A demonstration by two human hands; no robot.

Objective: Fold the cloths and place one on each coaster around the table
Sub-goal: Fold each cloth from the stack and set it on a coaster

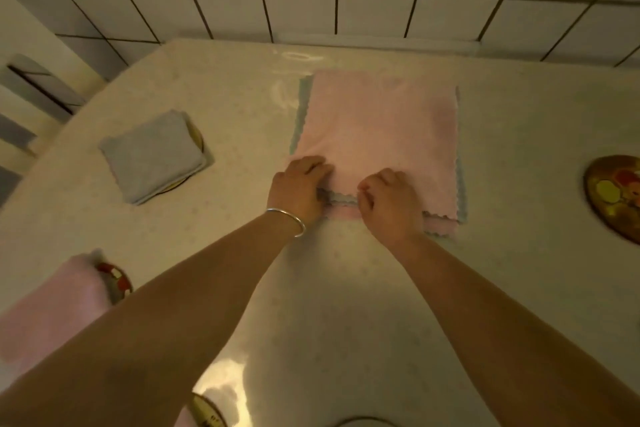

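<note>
Both hands curl their fingers onto the near edge of the pink cloth [377, 135], which tops the stack of cloths at twelve o'clock: left hand [300, 188] pinching its corner, right hand [389, 199] beside it. At ten o'clock a folded grey cloth [152, 154] covers a coaster [195, 140]. At three o'clock lies a bare coaster [614, 196].

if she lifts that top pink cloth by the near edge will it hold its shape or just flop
Likely flop: the pink cloth lies limp, its scalloped near edge bunching where the left hand and right hand pinch it. It looks thin, so probably light. Lifting may drag the blue-green cloth beneath, and the stack could slide on the glossy table.
</note>
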